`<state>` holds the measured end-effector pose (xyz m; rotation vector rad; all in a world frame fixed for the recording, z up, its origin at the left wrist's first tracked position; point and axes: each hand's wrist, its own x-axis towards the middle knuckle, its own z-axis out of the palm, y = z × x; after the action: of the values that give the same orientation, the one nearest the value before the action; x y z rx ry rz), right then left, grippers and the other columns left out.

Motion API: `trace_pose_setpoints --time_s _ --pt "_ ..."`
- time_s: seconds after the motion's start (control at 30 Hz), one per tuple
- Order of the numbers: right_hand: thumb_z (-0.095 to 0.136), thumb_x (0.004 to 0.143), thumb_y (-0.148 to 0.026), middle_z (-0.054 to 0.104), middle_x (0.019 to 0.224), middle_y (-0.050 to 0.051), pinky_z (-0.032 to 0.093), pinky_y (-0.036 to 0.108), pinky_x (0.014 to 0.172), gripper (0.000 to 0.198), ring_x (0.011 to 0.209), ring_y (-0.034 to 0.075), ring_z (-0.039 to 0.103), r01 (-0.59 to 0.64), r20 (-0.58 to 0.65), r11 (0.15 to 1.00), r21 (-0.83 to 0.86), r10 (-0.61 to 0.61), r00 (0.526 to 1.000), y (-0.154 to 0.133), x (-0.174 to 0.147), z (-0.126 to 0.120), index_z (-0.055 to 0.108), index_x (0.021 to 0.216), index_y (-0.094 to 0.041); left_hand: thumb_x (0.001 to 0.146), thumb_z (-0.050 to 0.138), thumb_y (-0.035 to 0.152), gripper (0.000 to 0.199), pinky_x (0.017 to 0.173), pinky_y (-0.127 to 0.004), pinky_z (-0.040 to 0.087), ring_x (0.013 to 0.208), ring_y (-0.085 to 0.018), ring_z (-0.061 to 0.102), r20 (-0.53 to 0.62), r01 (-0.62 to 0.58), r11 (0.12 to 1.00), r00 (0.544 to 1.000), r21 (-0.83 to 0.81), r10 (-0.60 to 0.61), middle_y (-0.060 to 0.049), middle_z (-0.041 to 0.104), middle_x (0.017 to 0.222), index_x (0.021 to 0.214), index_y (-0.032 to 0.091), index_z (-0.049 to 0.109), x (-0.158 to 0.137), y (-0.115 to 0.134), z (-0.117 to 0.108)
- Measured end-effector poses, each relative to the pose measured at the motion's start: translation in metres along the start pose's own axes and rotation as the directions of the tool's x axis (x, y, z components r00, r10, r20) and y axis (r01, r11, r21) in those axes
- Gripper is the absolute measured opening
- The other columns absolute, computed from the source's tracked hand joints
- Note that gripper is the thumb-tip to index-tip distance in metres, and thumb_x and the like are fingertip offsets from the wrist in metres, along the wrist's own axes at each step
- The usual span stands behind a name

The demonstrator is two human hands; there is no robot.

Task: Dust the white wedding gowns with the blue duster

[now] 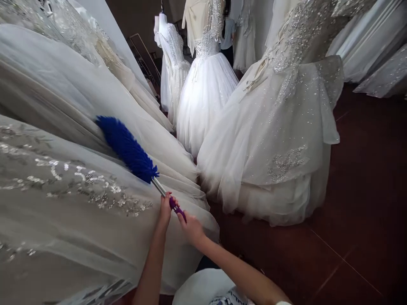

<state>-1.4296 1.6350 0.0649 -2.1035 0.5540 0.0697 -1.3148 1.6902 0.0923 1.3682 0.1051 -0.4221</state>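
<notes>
A blue, fluffy duster (127, 148) with a silver rod and a purple handle slants up to the left in front of me. My left hand (165, 207) is closed around it where rod and handle meet. Lower down, my right hand (191, 228) grips the purple handle. The duster's head lies over or against the pale skirt of a hanging wedding gown (79, 101); whether it presses on the fabric I cannot tell. Nearer on the left spreads another gown with silver sequin embroidery (104, 190).
A large glittery gown (263, 140) stands to the right, its hem near the dark red floor (359, 203). Further back are a bright white gown (203, 97) and a gown on a mannequin (173, 55). Behind them stands a person (227, 36). More white gowns (372, 42) hang at the upper right.
</notes>
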Motion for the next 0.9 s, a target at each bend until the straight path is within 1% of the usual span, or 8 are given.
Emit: trace_pose_setpoints --time_s 0.13,0.23,0.43,0.5,0.6,0.7,0.8,0.9 --pt "0.024 0.092 -0.049 0.072 0.084 0.009 0.042 0.029 0.061 0.048 0.076 0.023 0.067 -0.173 0.08 0.985 -0.018 0.174 0.982 0.046 0.021 0.018 0.06 0.107 -0.022 0.072 0.054 0.053 0.036 0.04 -0.018 0.034 0.033 -0.006 0.04 -0.053 0.298 0.954 0.954 0.024 -0.297 0.014 0.041 0.041 0.074 0.022 0.036 0.033 -0.069 0.011" --pt "0.026 0.092 -0.044 0.072 0.083 0.01 0.041 0.028 0.062 0.044 0.078 0.023 0.067 -0.285 0.111 0.958 -0.028 0.286 0.952 0.096 0.01 0.004 0.061 0.099 -0.019 0.08 0.047 0.047 0.031 0.043 -0.021 0.037 0.034 -0.007 0.043 0.012 0.511 0.857 0.858 0.057 -0.513 0.011 0.04 0.04 0.068 0.022 0.034 0.023 -0.121 0.036" --pt "0.033 0.083 -0.058 0.072 0.084 0.011 0.045 0.031 0.068 0.048 0.083 0.028 0.066 -0.505 0.105 0.862 0.056 0.497 0.861 0.182 -0.059 -0.068 0.064 0.085 -0.022 0.077 0.057 0.041 0.029 0.073 -0.037 0.047 0.064 -0.02 0.064 0.303 0.829 0.509 0.435 0.232 -0.848 -0.007 0.063 0.065 0.071 0.014 0.049 -0.021 -0.175 0.087" --pt "0.039 0.076 -0.067 0.072 0.096 0.012 0.046 0.033 0.075 0.055 0.094 0.03 0.064 -0.597 0.065 0.792 0.125 0.594 0.802 0.198 -0.076 -0.091 0.065 0.097 -0.024 0.075 0.059 0.046 0.032 0.078 -0.037 0.046 0.069 -0.019 0.065 0.436 0.821 0.504 0.362 0.27 -0.824 -0.005 0.064 0.071 0.075 0.015 0.049 -0.028 -0.175 0.11" --pt "0.044 0.065 -0.076 0.067 0.111 0.014 0.047 0.032 0.081 0.072 0.106 0.031 0.059 -0.633 -0.055 0.731 0.256 0.665 0.745 0.192 -0.068 -0.109 0.064 0.106 -0.02 0.07 0.059 0.057 0.042 0.07 -0.034 0.046 0.064 -0.016 0.062 0.574 0.652 0.714 0.493 0.254 -0.654 -0.001 0.063 0.069 0.08 0.018 0.044 -0.024 -0.146 0.149" --pt "0.036 0.07 -0.076 0.07 0.099 0.014 0.049 0.029 0.072 0.079 0.096 0.028 0.062 -0.442 -0.148 0.784 0.436 0.547 0.824 0.142 -0.012 -0.112 0.059 0.113 -0.013 0.074 0.054 0.058 0.041 0.059 -0.024 0.044 0.061 -0.011 0.059 0.58 0.329 0.932 0.734 0.153 -0.354 0.001 0.061 0.068 0.082 0.018 0.046 0.002 -0.077 0.174" --pt "0.027 0.084 -0.064 0.07 0.08 0.008 0.048 0.027 0.066 0.069 0.08 0.022 0.064 -0.163 -0.087 0.828 0.536 0.246 0.965 0.063 0.074 -0.113 0.053 0.121 -0.012 0.075 0.053 0.057 0.04 0.046 -0.018 0.041 0.049 -0.007 0.054 0.335 0.121 0.993 0.935 0.016 -0.119 0.006 0.055 0.064 0.084 0.019 0.046 0.049 0.006 0.176" --pt "0.03 0.088 -0.057 0.07 0.075 0.004 0.047 0.027 0.067 0.056 0.076 0.02 0.063 0.104 -0.052 0.882 0.459 -0.09 0.995 -0.006 0.155 -0.116 0.057 0.115 -0.017 0.074 0.051 0.061 0.042 0.034 -0.016 0.034 0.034 -0.003 0.039 0.006 -0.091 0.988 0.996 -0.122 0.093 0.011 0.044 0.054 0.087 0.023 0.043 0.105 0.068 0.16"
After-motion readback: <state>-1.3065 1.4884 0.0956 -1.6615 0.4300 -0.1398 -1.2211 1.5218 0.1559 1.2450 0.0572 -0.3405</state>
